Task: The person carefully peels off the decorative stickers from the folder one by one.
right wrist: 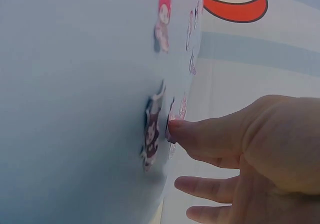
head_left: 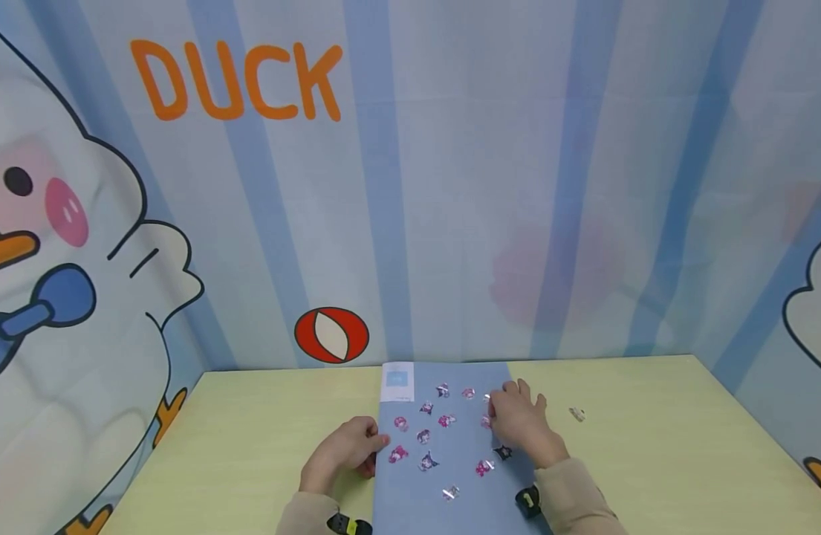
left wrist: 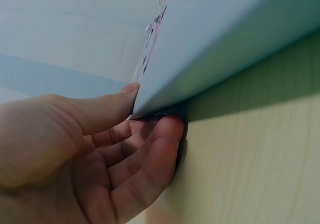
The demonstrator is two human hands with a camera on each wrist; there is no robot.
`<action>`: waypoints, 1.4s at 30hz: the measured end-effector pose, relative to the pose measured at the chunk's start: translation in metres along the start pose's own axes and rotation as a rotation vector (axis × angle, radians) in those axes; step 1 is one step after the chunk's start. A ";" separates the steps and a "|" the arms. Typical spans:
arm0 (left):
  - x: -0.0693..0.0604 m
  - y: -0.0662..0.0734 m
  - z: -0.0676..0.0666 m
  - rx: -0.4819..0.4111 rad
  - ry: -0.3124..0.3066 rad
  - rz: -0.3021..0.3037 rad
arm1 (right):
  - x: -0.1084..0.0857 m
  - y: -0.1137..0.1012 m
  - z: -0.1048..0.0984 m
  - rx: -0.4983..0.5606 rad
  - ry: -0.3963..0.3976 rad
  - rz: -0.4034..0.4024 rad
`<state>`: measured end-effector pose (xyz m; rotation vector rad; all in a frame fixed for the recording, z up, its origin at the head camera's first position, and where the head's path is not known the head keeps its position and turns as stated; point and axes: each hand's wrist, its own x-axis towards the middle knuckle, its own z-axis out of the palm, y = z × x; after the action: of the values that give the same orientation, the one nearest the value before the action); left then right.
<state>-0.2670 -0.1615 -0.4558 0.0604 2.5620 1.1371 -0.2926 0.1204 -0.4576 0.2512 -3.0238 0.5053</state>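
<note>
A light blue sheet [head_left: 410,513] lies on the table with several small cartoon stickers scattered over it, among them a pink one [head_left: 484,467] and a dark one [head_left: 502,452]. My left hand [head_left: 348,452] pinches the sheet's left edge, thumb [left wrist: 112,106] on top and curled fingers [left wrist: 155,169] underneath. Over the sheet's right side, my right hand [head_left: 520,420] pinches a small shiny sticker [head_left: 487,397] at its fingertips. In the right wrist view the thumb [right wrist: 192,134] overlaps stickers beyond the dark one [right wrist: 151,129]; the index fingertip is hidden. The other fingers are spread.
A loose shiny sticker [head_left: 576,413] lies on the pale yellow table [head_left: 684,446], right of the sheet. A white label [head_left: 397,382] covers the sheet's top left corner. Behind the table hangs a striped blue backdrop [head_left: 450,186] with duck drawings.
</note>
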 end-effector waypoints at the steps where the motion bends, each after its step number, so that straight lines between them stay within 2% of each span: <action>1: 0.000 0.000 0.000 0.000 0.001 0.002 | 0.000 0.000 0.000 -0.001 0.001 0.000; 12: -0.001 -0.002 0.001 0.002 -0.007 -0.004 | -0.004 -0.001 -0.003 0.010 0.015 -0.023; 20: -0.001 -0.003 0.003 -0.001 -0.012 0.001 | -0.005 0.008 -0.019 0.064 0.003 -0.002; 33: 0.000 -0.005 0.003 0.009 -0.016 -0.013 | -0.010 0.060 -0.059 0.143 -0.032 0.072; 42: 0.000 -0.006 0.002 0.011 -0.017 -0.018 | -0.013 0.105 -0.069 0.149 -0.054 0.129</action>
<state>-0.2661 -0.1638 -0.4616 0.0500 2.5491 1.1110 -0.2954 0.2427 -0.4266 0.0792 -3.0725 0.7469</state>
